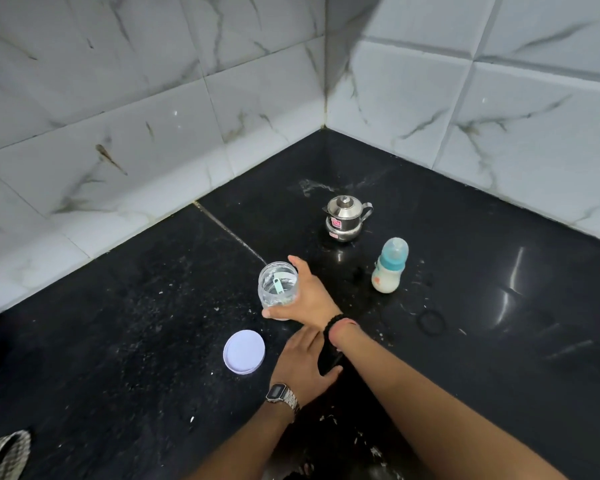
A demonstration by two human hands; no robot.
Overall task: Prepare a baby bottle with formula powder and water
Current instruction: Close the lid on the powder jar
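Note:
A clear formula jar (277, 285) stands open on the black counter (153, 306), a teal scoop (279, 285) resting inside it. My right hand (309, 296) is wrapped around the jar's right side. The jar's white lid (244, 351) lies upside down to the front left. My left hand (303, 358) lies flat on the counter beside the lid, under my right wrist, holding nothing. To the right stands the baby bottle (389, 265), capped, with a teal collar and milky liquid in it.
A small steel pot with a lid (345, 218) sits behind the jar near the tiled corner. White powder specks are scattered over the counter. A dark ring (431, 322) lies right of my right arm. Checked cloth (4, 452) shows at the bottom left.

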